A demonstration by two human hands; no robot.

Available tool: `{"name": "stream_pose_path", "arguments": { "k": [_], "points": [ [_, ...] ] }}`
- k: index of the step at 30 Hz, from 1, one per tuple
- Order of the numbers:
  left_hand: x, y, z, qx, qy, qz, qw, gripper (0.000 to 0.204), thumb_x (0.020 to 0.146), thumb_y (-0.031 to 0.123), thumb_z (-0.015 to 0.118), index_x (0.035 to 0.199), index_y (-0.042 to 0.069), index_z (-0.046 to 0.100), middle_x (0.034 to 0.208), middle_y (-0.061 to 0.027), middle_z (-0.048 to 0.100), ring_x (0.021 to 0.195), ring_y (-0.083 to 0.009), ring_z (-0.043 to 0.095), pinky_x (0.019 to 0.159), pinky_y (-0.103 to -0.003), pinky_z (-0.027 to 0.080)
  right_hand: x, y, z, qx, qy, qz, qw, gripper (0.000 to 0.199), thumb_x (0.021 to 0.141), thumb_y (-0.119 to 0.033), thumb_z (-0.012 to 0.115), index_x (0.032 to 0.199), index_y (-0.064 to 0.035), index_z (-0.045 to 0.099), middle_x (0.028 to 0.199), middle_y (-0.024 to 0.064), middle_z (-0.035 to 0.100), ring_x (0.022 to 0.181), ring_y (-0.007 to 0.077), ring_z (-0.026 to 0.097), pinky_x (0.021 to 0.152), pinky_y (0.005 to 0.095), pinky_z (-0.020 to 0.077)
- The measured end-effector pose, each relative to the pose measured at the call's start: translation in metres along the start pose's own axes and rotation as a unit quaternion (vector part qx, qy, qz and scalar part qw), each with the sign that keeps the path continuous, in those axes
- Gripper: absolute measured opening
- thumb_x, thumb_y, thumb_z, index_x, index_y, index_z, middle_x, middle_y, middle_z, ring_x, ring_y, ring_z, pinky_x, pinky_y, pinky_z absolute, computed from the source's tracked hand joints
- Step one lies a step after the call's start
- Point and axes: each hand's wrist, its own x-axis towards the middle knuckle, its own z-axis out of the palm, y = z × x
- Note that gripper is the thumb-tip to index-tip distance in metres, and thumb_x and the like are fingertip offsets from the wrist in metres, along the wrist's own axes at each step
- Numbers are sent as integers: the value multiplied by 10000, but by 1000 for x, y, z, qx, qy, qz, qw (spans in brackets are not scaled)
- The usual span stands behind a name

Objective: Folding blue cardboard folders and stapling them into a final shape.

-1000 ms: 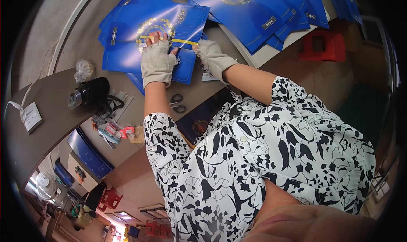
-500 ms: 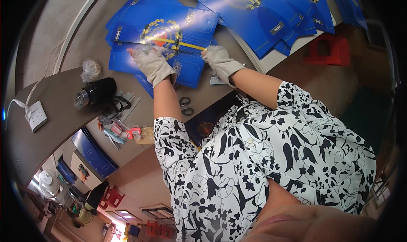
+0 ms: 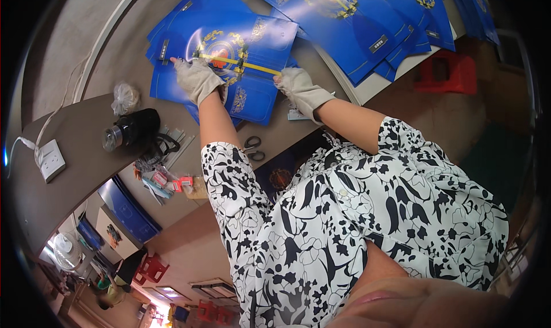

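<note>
A glossy blue folder (image 3: 272,41) with a gold wreath emblem lies on top of several others on the grey-brown table. Across its middle runs a narrow yellow strip (image 3: 259,68). My left hand (image 3: 197,81), in a pale glove with bare fingertips, rests on the folder by the strip's left end, fingers stretched out. My right hand (image 3: 302,91), gloved alike, has its fingertips closed at the strip's right end, near the folder's edge. A small pale object (image 3: 295,114) lies partly hidden beneath my right hand. Black-handled scissors (image 3: 253,148) lie nearer me.
More blue folders (image 3: 356,26) are fanned over a white stack (image 3: 379,85) at the right. A red stool (image 3: 447,72) stands beyond the table. On the left are a black bottle (image 3: 135,130), a clear plastic bag (image 3: 124,98) and a white socket box (image 3: 51,161) with a cable.
My left hand has moved a little up and to the left over the folder, its forearm following. My right hand stays at the strip's right end. The view has shifted slightly.
</note>
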Motion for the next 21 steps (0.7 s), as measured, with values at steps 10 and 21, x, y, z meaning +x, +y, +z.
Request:
{"name": "stream_pose_path", "arguments": {
  "k": [10,21],
  "points": [
    [23,-11,25,-233,5,-194,953,544,886,267,537,1283,-65,370,1177,-179,524,876,-249,586,755,-318,469,0,-11,-17,149,-74,135,977,242,826,-245,595,694,-42,586,546,60,561,444,172,513,402,323,380],
    [-14,44,-1,325,-81,20,942,530,769,235,565,1193,-66,460,979,-201,595,851,-311,588,768,-363,461,38,61,31,91,-133,23,987,226,789,-261,614,704,-52,593,559,81,557,416,212,535,360,328,409]
  ]
}}
